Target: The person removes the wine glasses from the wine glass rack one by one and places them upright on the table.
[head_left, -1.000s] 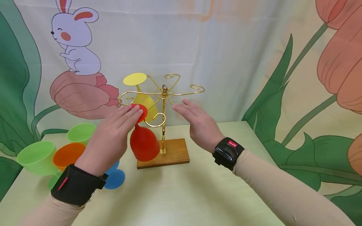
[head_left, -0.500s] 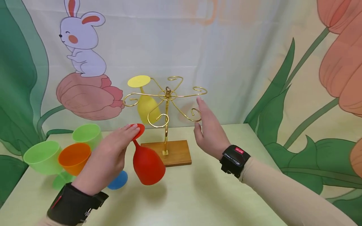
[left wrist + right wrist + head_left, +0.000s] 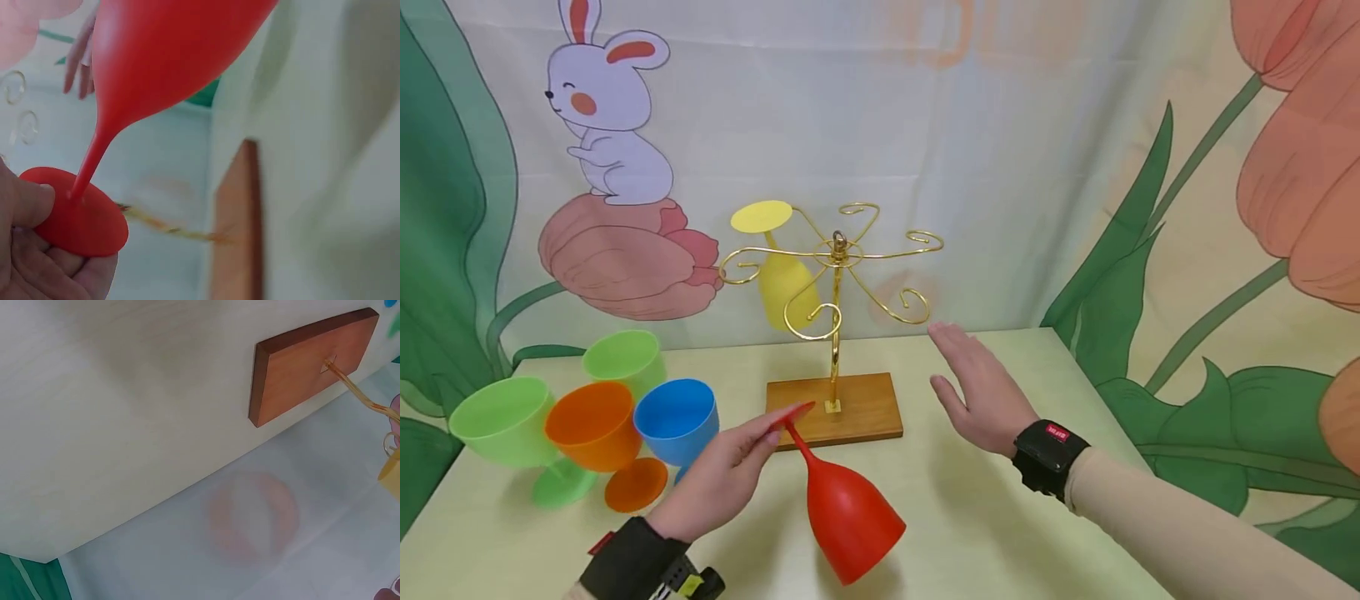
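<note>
My left hand (image 3: 722,475) pinches the flat round foot of a red goblet (image 3: 853,517) between thumb and fingers. The goblet hangs bowl-down and tilted, its mouth toward the lower right. In the left wrist view the thumb lies on the underside of the foot (image 3: 87,225), beside the stem. My right hand (image 3: 981,392) is held in the air with its fingers extended, holding nothing, just right of a gold wire glass rack (image 3: 837,333). From a left arm of this rack a yellow goblet (image 3: 786,287) hangs upside down.
Left on the table (image 3: 970,542) stand an orange goblet (image 3: 591,429), a blue goblet (image 3: 677,421) and two green ones, the front green goblet (image 3: 505,421) and the rear green goblet (image 3: 625,358). The rack's wooden base (image 3: 865,408) sits mid-table. Behind hangs a printed cloth (image 3: 1000,167).
My left hand has brought the red goblet down and toward me, away from the rack, and now grips its foot from the side. My right hand has moved right and lower, off the rack's arms.
</note>
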A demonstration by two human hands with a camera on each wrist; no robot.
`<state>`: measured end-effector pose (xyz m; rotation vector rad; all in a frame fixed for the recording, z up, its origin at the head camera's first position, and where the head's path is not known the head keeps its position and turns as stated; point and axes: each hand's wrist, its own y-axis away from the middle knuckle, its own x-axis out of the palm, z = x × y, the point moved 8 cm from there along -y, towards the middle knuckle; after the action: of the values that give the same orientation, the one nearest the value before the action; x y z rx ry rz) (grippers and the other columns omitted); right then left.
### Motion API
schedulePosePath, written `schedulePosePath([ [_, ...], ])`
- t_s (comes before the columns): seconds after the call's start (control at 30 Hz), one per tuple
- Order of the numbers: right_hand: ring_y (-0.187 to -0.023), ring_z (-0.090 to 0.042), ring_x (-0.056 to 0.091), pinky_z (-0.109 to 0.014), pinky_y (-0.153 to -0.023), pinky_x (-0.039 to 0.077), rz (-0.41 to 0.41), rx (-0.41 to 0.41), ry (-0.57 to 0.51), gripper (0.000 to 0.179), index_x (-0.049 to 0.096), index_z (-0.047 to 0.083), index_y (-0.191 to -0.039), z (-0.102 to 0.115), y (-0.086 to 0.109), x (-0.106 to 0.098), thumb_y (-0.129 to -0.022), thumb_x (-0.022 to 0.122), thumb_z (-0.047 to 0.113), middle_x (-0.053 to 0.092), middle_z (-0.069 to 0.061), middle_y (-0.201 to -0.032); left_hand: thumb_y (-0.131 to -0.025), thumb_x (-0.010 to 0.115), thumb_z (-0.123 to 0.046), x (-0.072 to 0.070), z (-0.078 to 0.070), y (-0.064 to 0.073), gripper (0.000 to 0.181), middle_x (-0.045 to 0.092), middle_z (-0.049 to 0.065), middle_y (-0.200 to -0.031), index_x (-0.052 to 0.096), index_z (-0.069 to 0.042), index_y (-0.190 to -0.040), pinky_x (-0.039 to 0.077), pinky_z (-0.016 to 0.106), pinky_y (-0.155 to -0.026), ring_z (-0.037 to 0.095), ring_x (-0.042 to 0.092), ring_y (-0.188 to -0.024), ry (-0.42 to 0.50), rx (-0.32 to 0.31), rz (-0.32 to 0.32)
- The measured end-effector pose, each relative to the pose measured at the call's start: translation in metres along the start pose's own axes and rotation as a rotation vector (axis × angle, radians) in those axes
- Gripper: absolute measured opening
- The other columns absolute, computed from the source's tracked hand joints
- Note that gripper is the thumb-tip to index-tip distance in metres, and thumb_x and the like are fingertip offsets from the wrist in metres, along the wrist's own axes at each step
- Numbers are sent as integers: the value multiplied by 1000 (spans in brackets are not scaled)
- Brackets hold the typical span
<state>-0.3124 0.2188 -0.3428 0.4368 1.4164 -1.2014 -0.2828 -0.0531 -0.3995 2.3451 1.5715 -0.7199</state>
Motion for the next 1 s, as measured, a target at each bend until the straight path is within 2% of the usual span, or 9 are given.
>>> schedulePosePath([
  [0.07, -141, -18, 18, -51, -115, 26, 4, -35, 0, 61, 22, 16, -153, 3, 4, 1, -98, 44, 32, 28, -7, -156, -100, 47, -12, 12, 25, -1, 39, 60, 12, -131, 52, -16, -138, 48, 56, -97, 31, 53, -116, 121, -127, 2],
  [0.17, -141, -18, 20, -51, -115, 27, -5, -112, 2, 60, 27, 13, -151, 14, 8, -1, -98, 45, 33, 32, -9, -154, -100, 47, -14, 34, 58, 2, 37, 60, 12, -130, 53, -14, -137, 43, 60, -98, 33, 50, -116, 287, -322, 1],
  [0.27, -140, -19, 21, -50, -115, 27, -13, -204, 19, 60, 29, 12, -151, 29, 12, -5, -97, 44, 33, 34, -10, -153, -100, 46, -11, 53, 78, 4, 38, 60, 16, -129, 51, -6, -137, 41, 60, -101, 33, 52, -113, 423, -420, 13],
  [0.43, -140, -22, 22, -52, -114, 27, -20, -345, 29, 60, 30, 9, -150, 56, 17, -10, -97, 36, 39, 35, -10, -153, -102, 42, -9, 72, 93, 6, 43, 49, 23, -138, 39, 2, -143, 41, 53, -105, 30, 54, -113, 594, -474, 42],
  [0.57, -139, -25, 24, -53, -113, 28, -20, -439, 33, 62, 32, 6, -148, 76, 19, -11, -98, 33, 41, 36, -11, -152, -103, 38, -12, 83, 99, 8, 47, 43, 25, -143, 29, 2, -147, 43, 47, -102, 30, 55, -114, 817, -516, 89],
  [0.67, -139, -26, 25, -54, -113, 28, -20, -501, 42, 62, 32, 6, -149, 90, 22, -11, -98, 32, 42, 36, -11, -152, -103, 38, -12, 90, 98, 10, 50, 44, 24, -142, 24, 1, -149, 45, 45, -99, 31, 57, -112, 962, -543, 132],
  [0.87, -138, -28, 26, -55, -112, 31, -26, -648, 48, 63, 37, 4, -146, 114, 32, -5, -95, 42, 40, 37, -13, -152, -104, 38, -14, 96, 100, 11, 52, 53, 21, -136, 20, 0, -150, 45, 46, -100, 31, 58, -111, 1055, -589, 147],
  [1.0, -138, -28, 26, -53, -112, 32, -15, -695, 60, 64, 38, 4, -145, 122, 37, 1, -93, 45, 40, 38, -14, -151, -104, 38, -15, 97, 101, 12, 54, 56, 18, -133, 17, -1, -151, 45, 46, -101, 31, 58, -111, 1115, -610, 153],
])
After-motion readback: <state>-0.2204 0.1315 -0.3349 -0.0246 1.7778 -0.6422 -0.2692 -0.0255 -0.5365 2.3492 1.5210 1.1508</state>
